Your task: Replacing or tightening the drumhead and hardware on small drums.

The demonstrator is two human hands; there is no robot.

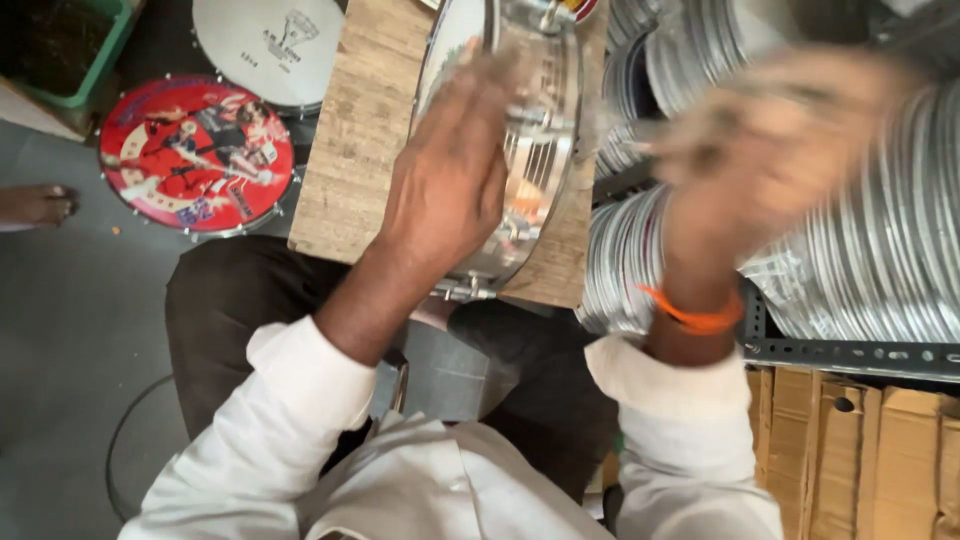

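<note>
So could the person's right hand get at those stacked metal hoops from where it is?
Probably yes. The right hand, blurred, is already up by the stacked metal hoops on the rack, with nothing visible between them. The left hand rests on the chrome drum, well clear.

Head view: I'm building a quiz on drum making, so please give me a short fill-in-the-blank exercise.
1. The left hand presses on a shiny metal-shelled drum standing on a ____ block.
2. The blurred right hand has an ____ band at its wrist.
3. The round picture-printed drum on the floor is mainly ____.

Missing: wooden; orange; red
</note>
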